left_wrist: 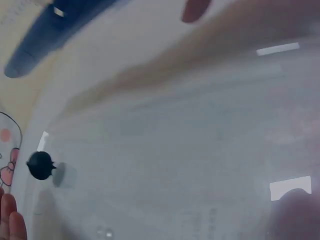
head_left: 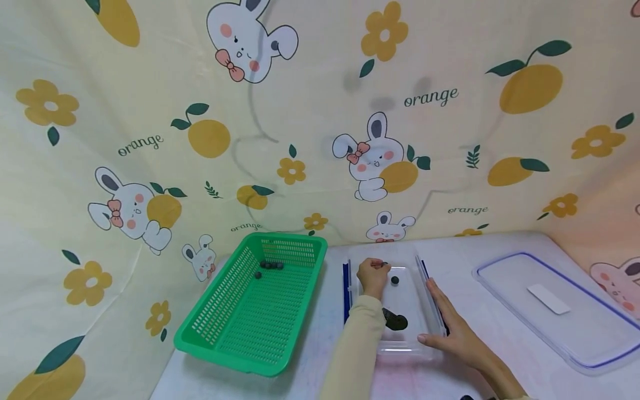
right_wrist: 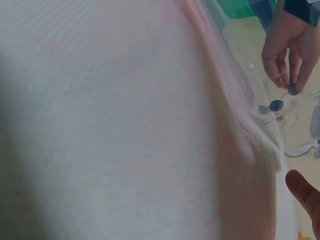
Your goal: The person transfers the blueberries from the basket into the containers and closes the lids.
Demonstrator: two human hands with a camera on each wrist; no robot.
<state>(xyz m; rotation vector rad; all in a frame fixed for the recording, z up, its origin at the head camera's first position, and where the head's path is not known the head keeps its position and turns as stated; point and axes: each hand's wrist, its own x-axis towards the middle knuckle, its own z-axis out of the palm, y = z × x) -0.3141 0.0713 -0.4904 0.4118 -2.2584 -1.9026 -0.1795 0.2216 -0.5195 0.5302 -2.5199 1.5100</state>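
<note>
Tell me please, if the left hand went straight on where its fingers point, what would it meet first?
The left hand, pinching a small dark ball, would probably meet the clear box's far wall first, though depth is unclear.

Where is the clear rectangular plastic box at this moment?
In the head view, the box sits right of centre, between the green perforated plastic basket on its left and the blue-rimmed clear plastic lid on its right; the right hand touches it.

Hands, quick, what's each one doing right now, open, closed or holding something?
Left hand: closed, pinching a small dark round piece.
Right hand: open, fingers extended along the side of the clear box.
</note>
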